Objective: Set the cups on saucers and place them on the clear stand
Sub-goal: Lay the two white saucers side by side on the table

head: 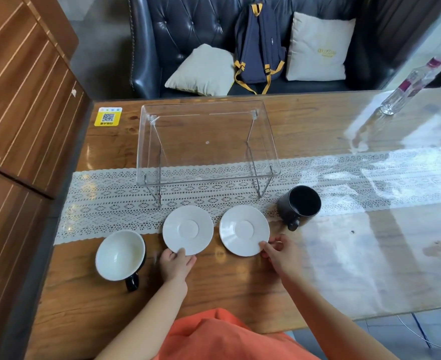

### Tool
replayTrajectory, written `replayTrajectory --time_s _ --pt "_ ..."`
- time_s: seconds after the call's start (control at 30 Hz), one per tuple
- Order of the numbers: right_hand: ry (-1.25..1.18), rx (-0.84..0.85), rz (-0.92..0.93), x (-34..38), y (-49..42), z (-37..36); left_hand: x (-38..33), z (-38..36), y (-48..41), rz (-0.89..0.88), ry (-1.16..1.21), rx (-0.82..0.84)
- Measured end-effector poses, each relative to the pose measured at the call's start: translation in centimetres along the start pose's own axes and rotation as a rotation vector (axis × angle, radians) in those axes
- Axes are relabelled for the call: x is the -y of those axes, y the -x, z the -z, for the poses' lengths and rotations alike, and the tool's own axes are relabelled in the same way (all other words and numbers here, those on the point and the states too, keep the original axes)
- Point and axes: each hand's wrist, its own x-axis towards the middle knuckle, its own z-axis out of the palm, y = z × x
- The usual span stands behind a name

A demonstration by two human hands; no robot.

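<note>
Two white saucers lie side by side on the table, the left saucer (187,229) and the right saucer (244,230). My left hand (175,263) pinches the near rim of the left saucer. My right hand (279,252) pinches the near right rim of the right saucer. A cup with a white inside and black handle (120,255) stands left of the saucers. A black cup (299,205) stands to their right. Behind them the clear stand (207,141) rests on thin metal legs with nothing on it.
A white lace runner (105,201) crosses the wooden table under the stand. A clear glass bottle (406,87) stands at the far right and a yellow QR sticker (107,116) at the far left. Beyond the table is a sofa with cushions and a backpack (258,45).
</note>
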Motion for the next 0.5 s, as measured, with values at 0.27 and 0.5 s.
replayTrajectory --time_s 0.27,0.5 --pt "-0.013 -0.034 -0.021 -0.3 0.0 -0.4 0.1 1.0 -0.8 -0.101 -0.367 0.075" --pt "-0.097 -0.096 -0.097 0.0 -0.4 -1.0 0.9 1.9 -0.6 -0.129 -0.339 0.063"
